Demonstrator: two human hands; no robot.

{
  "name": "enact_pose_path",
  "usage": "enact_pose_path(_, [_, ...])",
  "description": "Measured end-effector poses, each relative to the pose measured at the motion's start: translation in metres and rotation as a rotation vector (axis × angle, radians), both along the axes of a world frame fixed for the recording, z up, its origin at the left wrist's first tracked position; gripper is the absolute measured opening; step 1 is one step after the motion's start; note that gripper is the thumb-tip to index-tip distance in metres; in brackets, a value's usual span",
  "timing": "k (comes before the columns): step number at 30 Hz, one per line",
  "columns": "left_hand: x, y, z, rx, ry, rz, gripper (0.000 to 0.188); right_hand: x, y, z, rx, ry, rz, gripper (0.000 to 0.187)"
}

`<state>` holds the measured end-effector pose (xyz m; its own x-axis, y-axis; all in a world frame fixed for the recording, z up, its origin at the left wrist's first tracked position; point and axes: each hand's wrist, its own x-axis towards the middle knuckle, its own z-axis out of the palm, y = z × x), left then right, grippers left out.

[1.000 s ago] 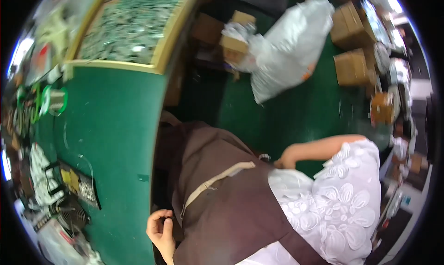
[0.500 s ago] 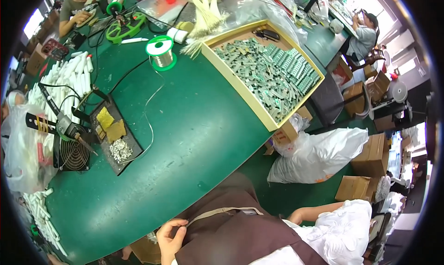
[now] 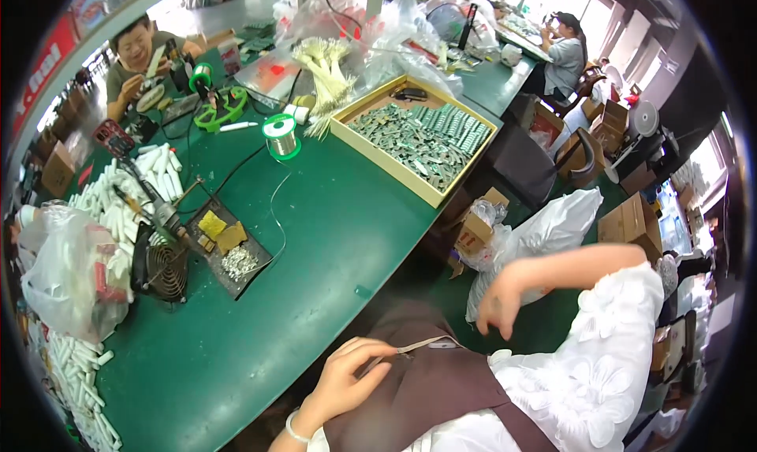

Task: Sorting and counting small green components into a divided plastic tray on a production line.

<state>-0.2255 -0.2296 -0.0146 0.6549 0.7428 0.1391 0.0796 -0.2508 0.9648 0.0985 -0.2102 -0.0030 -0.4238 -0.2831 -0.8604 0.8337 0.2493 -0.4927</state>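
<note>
My left hand (image 3: 355, 371), with a pale bracelet at the wrist, pinches the light trim of a pocket on my brown apron (image 3: 441, 389). The trim is pulled out from the cloth. A pale flat thing (image 3: 443, 345) peeks from the pocket opening; I cannot make out its kind. To the right, my right hand (image 3: 500, 301) hangs in the air above the pocket's right side, its fingers loose, pointing down and a little blurred. Nothing shows in them.
On the green table (image 3: 331, 239) stand a yellow box of small metal-and-green parts (image 3: 386, 160), a solder wire spool (image 3: 281, 137), a soldering iron (image 3: 165, 212) and piled white tubes (image 3: 79, 373). A white sack (image 3: 552, 231) lies on the floor. Co-workers sit beyond.
My right hand has risen from beside my waist to above the pocket. My left hand has moved right and up, with the pocket trim in its fingers. The view has shifted.
</note>
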Motion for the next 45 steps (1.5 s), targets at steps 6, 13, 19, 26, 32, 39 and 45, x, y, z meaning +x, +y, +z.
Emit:
enact_pose_path(6, [0.010, -0.027, 0.033, 0.186, -0.189, -0.242, 0.023, -0.060, 0.071, 0.136, 0.634, 0.038, -0.141, 0.059])
enact_pose_path(13, [0.004, -0.065, 0.024, 0.344, -0.093, -0.209, 0.023, 0.068, 0.182, 0.165, 2.028, 0.680, -1.167, 0.029])
enact_pose_path(19, [-0.028, -0.081, 0.023, 0.087, -0.091, 0.156, 0.019, 0.146, 0.226, 0.024, 1.986, 0.045, -1.153, 0.033])
enact_pose_path(26, [-0.001, -0.064, 0.058, 0.231, 0.006, 0.089, 0.018, 0.149, 0.221, -0.021, 1.916, -0.113, -1.167, 0.062])
enact_pose_path(32, [0.036, -0.055, 0.051, 0.158, 0.058, 0.067, 0.018, 0.149, 0.226, -0.013, 2.108, -0.158, -1.011, 0.052])
enact_pose_path(39, [0.109, 0.047, 0.055, 0.094, -0.018, -0.002, 0.014, 0.162, 0.209, -0.003, 2.103, 0.334, -1.519, 0.034])
enact_pose_path(45, [0.189, 0.196, 0.056, -0.076, -0.438, 0.255, 0.053, 0.111, 0.165, 0.017, 0.284, 1.150, -2.105, 0.023])
